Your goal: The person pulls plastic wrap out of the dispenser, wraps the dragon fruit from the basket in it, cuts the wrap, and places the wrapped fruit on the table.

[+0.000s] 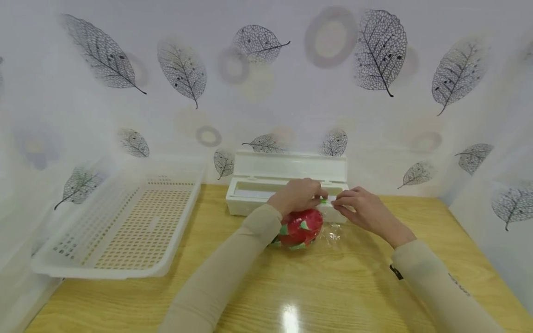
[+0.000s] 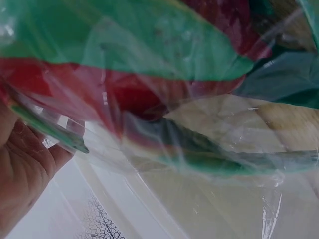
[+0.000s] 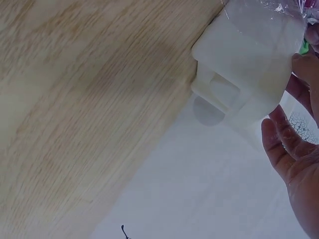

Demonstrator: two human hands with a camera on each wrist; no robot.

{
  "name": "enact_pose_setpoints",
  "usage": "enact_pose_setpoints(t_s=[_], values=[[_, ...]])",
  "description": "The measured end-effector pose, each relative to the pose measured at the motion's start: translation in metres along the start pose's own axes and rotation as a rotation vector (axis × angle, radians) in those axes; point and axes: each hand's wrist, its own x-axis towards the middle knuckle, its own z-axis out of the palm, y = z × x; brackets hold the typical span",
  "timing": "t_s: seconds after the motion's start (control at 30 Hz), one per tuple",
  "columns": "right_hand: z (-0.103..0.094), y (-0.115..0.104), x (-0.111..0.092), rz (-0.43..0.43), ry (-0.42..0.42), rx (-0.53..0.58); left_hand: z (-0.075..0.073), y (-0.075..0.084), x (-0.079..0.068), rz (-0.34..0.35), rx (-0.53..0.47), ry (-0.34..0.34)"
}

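Close together, hands [image 1: 298, 196] [image 1: 363, 209] at box edge [image 1: 250, 200]; fruit [image 1: 300, 227] below.

Head view: set high, facing forward and down; farthest off, covering table [image 1: 266, 286], white box [image 1: 245, 207], left hand [image 1: 299, 194] and right hand [image 1: 366, 210]; left wrist view: very close, red-and-green bundle [image 1: 306, 226] crossing its upper part, shared with head view; right wrist view: close, tilted, table edge running diagonally; box end at upper right, also shared with head view.
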Motion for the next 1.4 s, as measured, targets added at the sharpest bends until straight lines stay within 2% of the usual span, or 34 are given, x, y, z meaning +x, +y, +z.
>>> enact_pose_setpoints(t_s=[0.53, 1.07, 1.23, 1.4], values=[[0.000, -0.001, 0.003, -0.014, 0.024, -0.032, -0.002, -0.005, -0.002, -0.014, -0.005, 0.006], [0.007, -0.002, 0.004, -0.010, 0.043, -0.011, -0.006, -0.012, -0.010, -0.091, -0.073, -0.063], [0.008, -0.004, 0.001, 0.010, 0.033, -0.008, -0.005, -0.019, -0.023, -0.118, -0.227, -0.036], [0.004, -0.004, -0.001, 0.022, 0.051, -0.015, -0.005, -0.034, -0.059, -0.122, -0.384, 0.054]])
